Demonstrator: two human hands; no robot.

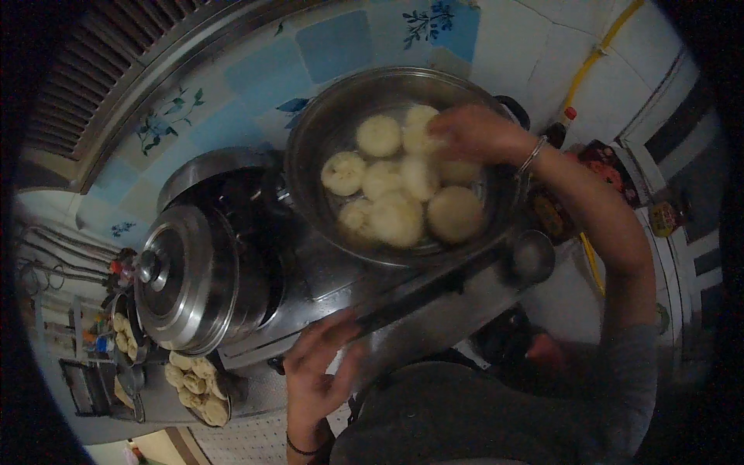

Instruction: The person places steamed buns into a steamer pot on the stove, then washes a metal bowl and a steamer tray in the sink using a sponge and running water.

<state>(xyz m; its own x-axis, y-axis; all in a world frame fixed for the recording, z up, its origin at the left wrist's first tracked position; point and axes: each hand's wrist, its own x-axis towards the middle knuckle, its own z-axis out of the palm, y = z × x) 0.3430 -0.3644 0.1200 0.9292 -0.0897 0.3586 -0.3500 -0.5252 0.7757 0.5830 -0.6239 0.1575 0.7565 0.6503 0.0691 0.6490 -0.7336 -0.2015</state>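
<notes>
A large round metal pan (299, 215) stands on the stove and holds several round pale buns or dough cakes (379, 135). My right hand (468, 133), with a bracelet at the wrist, reaches over the pan's right side; its blurred fingers touch or hover at a pale cake, and a firm hold cannot be told. Below the pan, my left hand (325, 366) is raised over the stove's front edge with fingers apart, near the dark handle of a metal ladle (532, 256). Nothing shows in it.
A lidded steel pot (186, 285) sits left of the pan. Farther left, a plate of filled or shaped dough pieces (195, 386) and another dish of pale pieces (123, 337) stand on the counter. Bottles (558, 131) and a jar (665, 218) are at the right. A tiled wall (267, 70) rises behind.
</notes>
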